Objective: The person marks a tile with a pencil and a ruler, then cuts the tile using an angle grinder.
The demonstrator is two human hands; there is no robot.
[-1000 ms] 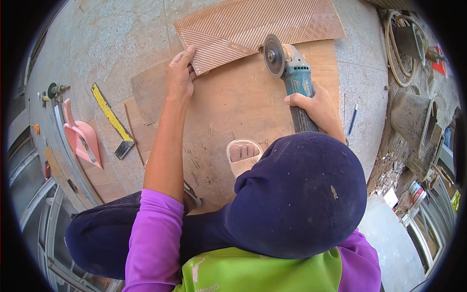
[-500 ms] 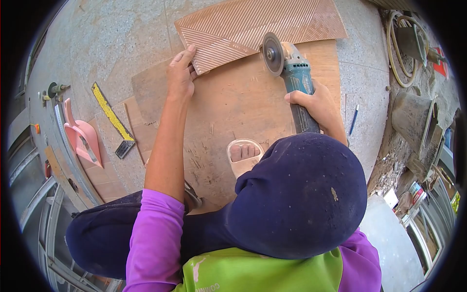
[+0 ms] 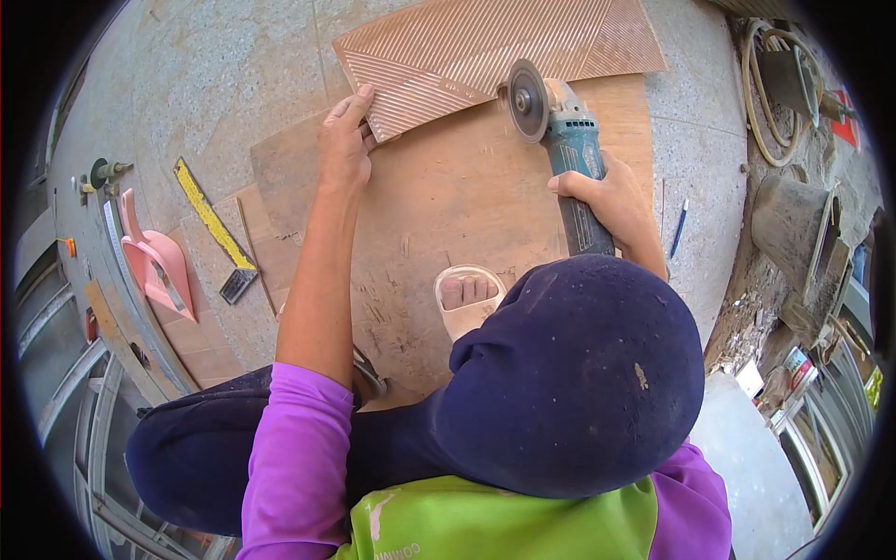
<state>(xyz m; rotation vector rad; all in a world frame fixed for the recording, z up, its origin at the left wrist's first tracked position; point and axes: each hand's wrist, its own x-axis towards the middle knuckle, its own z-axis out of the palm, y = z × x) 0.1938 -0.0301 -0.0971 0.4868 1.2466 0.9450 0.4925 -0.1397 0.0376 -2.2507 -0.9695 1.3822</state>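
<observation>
With my right hand [image 3: 605,201] I grip the body of a teal and black angle grinder [image 3: 575,154], thumb across its housing. Its round cutting disc [image 3: 529,101] faces left, overlapping the near edge of a ribbed brown tile [image 3: 495,51] in this view. My left hand [image 3: 347,135] pinches the tile's near left corner, thumb on top and fingers curled underneath. Under the tile's near side lies a worn plywood board [image 3: 429,196], dusty and scratched. My sandaled foot [image 3: 469,294] rests on this board.
To the left lie a yellow-bladed square [image 3: 210,205], a thin wooden strip [image 3: 252,243] and a pink dustpan [image 3: 157,266]. A blue pencil [image 3: 679,229] is on the floor at right, near a coiled hose [image 3: 751,93] and a dirty bucket [image 3: 793,219].
The grinder has shifted very slightly, its disc turning a little more toward the camera. My left hand stays at the tile's corner.
</observation>
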